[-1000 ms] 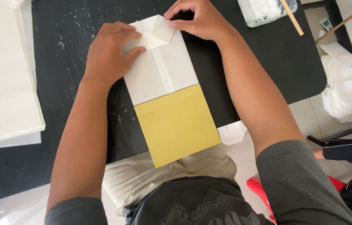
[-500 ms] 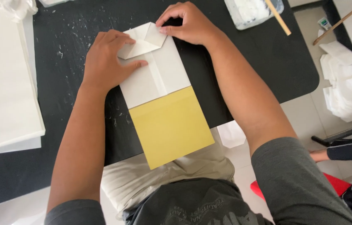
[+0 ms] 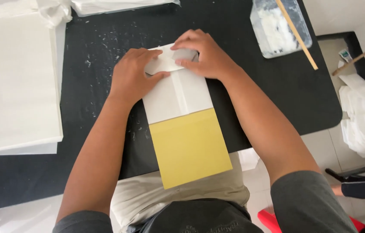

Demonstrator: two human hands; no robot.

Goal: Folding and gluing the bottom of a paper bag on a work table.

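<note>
i am pressing my left hand (image 3: 133, 77) and right hand (image 3: 202, 54), fingers flat, on the white paper bag's (image 3: 178, 92) folded end on the black tabletop (image 3: 277, 95), where uneven pressure risks skewing the crease.

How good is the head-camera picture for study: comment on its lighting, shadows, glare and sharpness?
Head view: even, soft daylight; the left hand and right hand cast only faint shadows on the white and yellow paper bag. The white paper stack is bright, nearly washed out. A pale sheen shows at the black table's lower left edge. Hands and bag look sharp, no evident motion blur.
</note>
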